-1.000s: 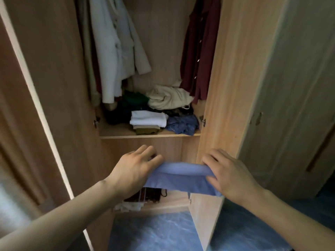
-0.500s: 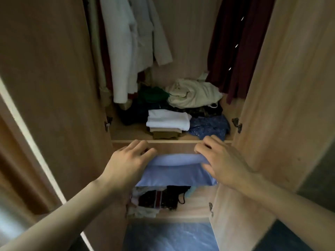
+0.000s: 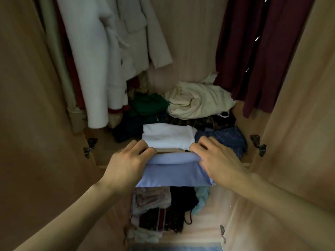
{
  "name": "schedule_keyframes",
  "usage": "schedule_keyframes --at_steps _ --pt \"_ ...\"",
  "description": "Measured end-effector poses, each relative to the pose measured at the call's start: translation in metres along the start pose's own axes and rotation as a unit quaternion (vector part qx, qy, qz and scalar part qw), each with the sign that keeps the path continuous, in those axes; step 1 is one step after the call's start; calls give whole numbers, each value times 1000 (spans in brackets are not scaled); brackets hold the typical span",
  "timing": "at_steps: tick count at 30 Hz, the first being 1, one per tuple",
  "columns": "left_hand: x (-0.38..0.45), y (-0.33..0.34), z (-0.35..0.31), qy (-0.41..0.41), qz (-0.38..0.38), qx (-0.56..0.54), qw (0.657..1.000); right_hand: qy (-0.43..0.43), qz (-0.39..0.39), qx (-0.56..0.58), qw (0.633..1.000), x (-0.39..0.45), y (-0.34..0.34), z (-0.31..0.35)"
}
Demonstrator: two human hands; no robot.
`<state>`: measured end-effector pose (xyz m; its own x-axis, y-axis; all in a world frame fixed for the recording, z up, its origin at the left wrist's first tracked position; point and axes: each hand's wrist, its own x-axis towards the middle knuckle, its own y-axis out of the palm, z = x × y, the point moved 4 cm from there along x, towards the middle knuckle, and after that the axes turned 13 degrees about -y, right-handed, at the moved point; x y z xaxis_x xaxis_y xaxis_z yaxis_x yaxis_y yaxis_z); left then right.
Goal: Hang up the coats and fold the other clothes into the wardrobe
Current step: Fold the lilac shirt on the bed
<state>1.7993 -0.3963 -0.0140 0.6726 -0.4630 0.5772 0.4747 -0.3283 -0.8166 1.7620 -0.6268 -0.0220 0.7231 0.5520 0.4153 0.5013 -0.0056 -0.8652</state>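
A folded light-blue garment (image 3: 174, 171) hangs level between my two hands, right at the front edge of the wardrobe shelf (image 3: 103, 160). My left hand (image 3: 126, 163) grips its left end, fingers curled over the top. My right hand (image 3: 215, 160) grips its right end the same way. Just behind the garment on the shelf lies a folded white cloth (image 3: 168, 137) on top of a tan folded piece (image 3: 170, 150).
White coats (image 3: 101, 57) hang at the left, a maroon coat (image 3: 261, 51) at the right. On the shelf lie a cream bundle (image 3: 199, 102), green cloth (image 3: 148, 105) and blue patterned cloth (image 3: 224, 138). Open wardrobe doors (image 3: 297, 124) flank both sides. More clothes (image 3: 163, 211) fill the lower compartment.
Both hands have carried the blue garment up and forward from below the shelf to its front edge. The view has moved closer into the wardrobe.
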Motion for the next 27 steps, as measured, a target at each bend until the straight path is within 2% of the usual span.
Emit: schedule_keyframes --at_steps 3,12,19,24,27 --pt "28 36 16 1 2 -13 1000 2 20 -4 1000 22 23 -24" --pt "130 74 63 28 -21 -52 998 58 -15 4 998 94 42 -91" --pt "181 119 85 3 4 -84 996 98 11 29 995 127 82 -133" --pt "232 151 100 -27 1 -46 999 102 8 23 995 158 106 -180" --pt "274 166 109 -80 -18 34 996 119 -9 13 993 194 118 -210"
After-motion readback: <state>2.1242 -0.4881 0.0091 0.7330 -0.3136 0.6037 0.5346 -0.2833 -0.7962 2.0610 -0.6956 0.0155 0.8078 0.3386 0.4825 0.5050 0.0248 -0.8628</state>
